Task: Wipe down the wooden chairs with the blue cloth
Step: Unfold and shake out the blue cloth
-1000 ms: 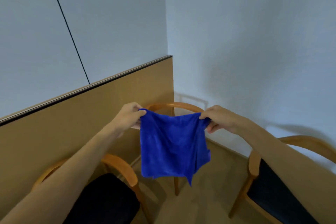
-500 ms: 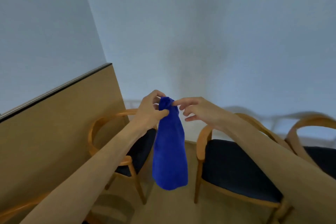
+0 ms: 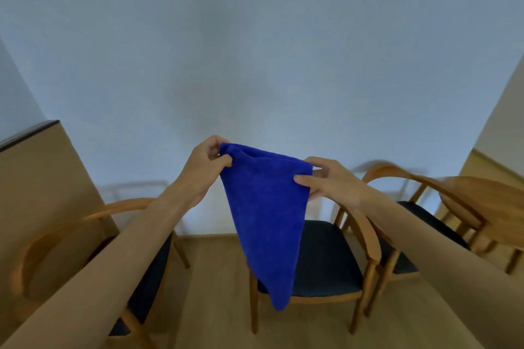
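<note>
You hold the blue cloth (image 3: 265,218) up in the air in front of you, folded over along its top edge and hanging down to a narrow tip, touching none of the chairs. Your left hand (image 3: 202,168) pinches the cloth's upper left corner, its grip curled with thumb and fingers bunching the fabric. Your right hand (image 3: 330,180) pinches the upper right corner, its thumb pressed on the near face and its fingers behind the cloth. Directly behind the hanging cloth stands the middle chair (image 3: 326,261), wooden-framed with a dark seat, partly hidden by the fabric. The left chair (image 3: 85,221) sits under your left forearm, next to a tan panel (image 3: 34,178). The right chair (image 3: 408,187) stands beyond your right forearm, and just right of it is the round wooden table (image 3: 487,201). All stand on a wood floor (image 3: 215,278) before a pale wall (image 3: 261,51).
</note>
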{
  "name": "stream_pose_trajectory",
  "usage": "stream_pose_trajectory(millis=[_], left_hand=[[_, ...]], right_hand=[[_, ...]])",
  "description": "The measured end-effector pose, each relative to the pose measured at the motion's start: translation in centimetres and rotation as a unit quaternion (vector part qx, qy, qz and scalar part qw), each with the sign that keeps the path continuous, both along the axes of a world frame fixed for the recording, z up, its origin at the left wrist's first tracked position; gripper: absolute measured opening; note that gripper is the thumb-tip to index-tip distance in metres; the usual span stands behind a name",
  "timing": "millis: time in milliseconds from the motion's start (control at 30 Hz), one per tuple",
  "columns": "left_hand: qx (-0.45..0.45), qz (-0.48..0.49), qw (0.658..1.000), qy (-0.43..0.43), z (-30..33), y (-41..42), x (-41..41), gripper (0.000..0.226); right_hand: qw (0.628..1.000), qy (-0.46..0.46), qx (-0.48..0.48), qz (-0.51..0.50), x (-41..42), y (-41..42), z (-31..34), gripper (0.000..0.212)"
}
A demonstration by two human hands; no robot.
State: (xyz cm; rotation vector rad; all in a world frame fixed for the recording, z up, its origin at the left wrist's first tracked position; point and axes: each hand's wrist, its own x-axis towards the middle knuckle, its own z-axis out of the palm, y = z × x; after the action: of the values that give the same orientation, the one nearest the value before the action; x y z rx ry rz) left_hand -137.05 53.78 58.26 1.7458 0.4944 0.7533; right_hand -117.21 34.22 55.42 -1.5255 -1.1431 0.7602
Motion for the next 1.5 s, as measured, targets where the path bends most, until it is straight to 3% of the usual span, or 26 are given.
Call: stream_pose_trajectory(millis=[133, 233, 267, 300, 367, 433, 500, 567, 633, 733, 767, 833, 900, 967, 1033, 1100, 1133, 1167, 1233, 1300, 1367, 1400, 1500], left_hand=[[-0.096, -0.050, 0.994, -0.018, -0.4, 2.2, 1.5, 0.027], [-0.215, -0.098, 0.964, -0.124, 1.9, 4.0, 3.7, 0.038], [-0.249, -0.132, 0.952, -0.115, 2.3, 4.1, 4.4, 0.044], [-0.270, -0.179, 0.944, -0.061, 1.6, 3.7, 5.0, 0.049], [-0.296, -0.277, 0.909, 0.099, -2.2, 2.2, 5.6, 0.059], [-0.255, -0.346, 0.882, 0.194, -7.1, 1.0, 5.4, 0.065], [-0.191, -0.354, 0.879, 0.256, -10.4, 0.9, 5.9, 0.055], [-0.189, -0.298, 0.890, 0.289, -11.7, 1.3, 7.4, 0.042], [-0.231, -0.256, 0.896, 0.279, -11.8, 1.0, 9.4, 0.042], [-0.253, -0.223, 0.918, 0.206, -11.4, -0.2, 12.8, 0.080], [-0.220, -0.232, 0.930, 0.183, -11.3, -0.3, 13.7, 0.092], [-0.038, -0.280, 0.944, 0.168, -11.3, -0.4, 15.5, 0.093], [0.151, -0.314, 0.919, 0.186, -11.2, -0.8, 17.0, 0.081], [0.258, -0.313, 0.894, 0.194, -10.7, -1.9, 18.5, 0.068], [0.262, -0.303, 0.900, 0.171, -10.0, -3.7, 20.0, 0.054], [0.284, -0.284, 0.902, 0.159, -9.2, -5.8, 21.7, 0.039], [0.314, -0.277, 0.893, 0.163, -8.9, -6.8, 22.6, 0.033], [0.349, -0.276, 0.880, 0.167, -8.8, -7.8, 23.6, 0.028], [0.407, -0.284, 0.848, 0.186, -8.9, -10.1, 25.8, 0.025], [0.435, -0.279, 0.825, 0.229, -9.2, -12.2, 28.0, 0.027], [0.447, -0.257, 0.816, 0.261, -9.6, -14.3, 30.3, 0.027], [0.449, -0.258, 0.816, 0.257, -9.8, -15.1, 31.5, 0.024], [0.339, -0.310, 0.864, 0.207, -9.9, -17.6, 34.7, 0.002]], right_hand=[[0.996, -0.010, 0.045, -0.072, -0.4, 0.3, 1.8, 0.021], [0.979, 0.077, 0.143, -0.120, 0.1, 1.5, 4.9, 0.031], [0.972, 0.123, 0.158, -0.123, 0.4, 1.8, 5.3, 0.038], [0.971, 0.165, 0.140, -0.103, 0.6, 1.8, 5.0, 0.045], [0.982, 0.188, 0.010, -0.035, 0.5, 1.4, 2.1, 0.052], [0.982, 0.132, -0.137, -0.014, -0.2, 0.2, -2.4, 0.060], [0.970, 0.074, -0.217, -0.079, -0.4, -0.9, -6.4, 0.055], [0.949, 0.094, -0.242, -0.182, 0.1, -1.4, -8.4, 0.044], [0.925, 0.171, -0.237, -0.242, 0.8, -1.8, -9.0, 0.038], [0.915, 0.246, -0.218, -0.235, 2.1, -2.7, -7.8, 0.061], [0.914, 0.249, -0.230, -0.221, 2.6, -3.2, -7.3, 0.069], [0.919, 0.240, -0.245, -0.193, 3.8, -4.4, -6.6, 0.071], [0.924, 0.231, -0.217, -0.213, 5.1, -5.6, -6.3, 0.063], [0.918, 0.189, -0.194, -0.290, 6.2, -6.8, -6.1, 0.057], [0.904, 0.148, -0.162, -0.366, 7.8, -8.5, -6.6, 0.072], [0.919, 0.122, -0.127, -0.352, 9.2, -10.3, -6.7, 0.091], [0.932, 0.063, -0.145, -0.327, 9.8, -11.2, -6.6, 0.091], [0.932, -0.027, -0.186, -0.310, 10.5, -12.1, -6.7, 0.086], [0.888, -0.227, -0.249, -0.313, 12.3, -13.7, -7.0, 0.064], [0.849, -0.316, -0.269, -0.328, 14.3, -15.6, -6.9, 0.040], [0.847, -0.329, -0.280, -0.311, 16.7, -17.8, -6.8, 0.028], [0.865, -0.304, -0.272, -0.293, 18.0, -18.9, -6.8, 0.025], [0.924, -0.160, -0.190, -0.292, 21.3, -22.5, -7.1, 0.023]])
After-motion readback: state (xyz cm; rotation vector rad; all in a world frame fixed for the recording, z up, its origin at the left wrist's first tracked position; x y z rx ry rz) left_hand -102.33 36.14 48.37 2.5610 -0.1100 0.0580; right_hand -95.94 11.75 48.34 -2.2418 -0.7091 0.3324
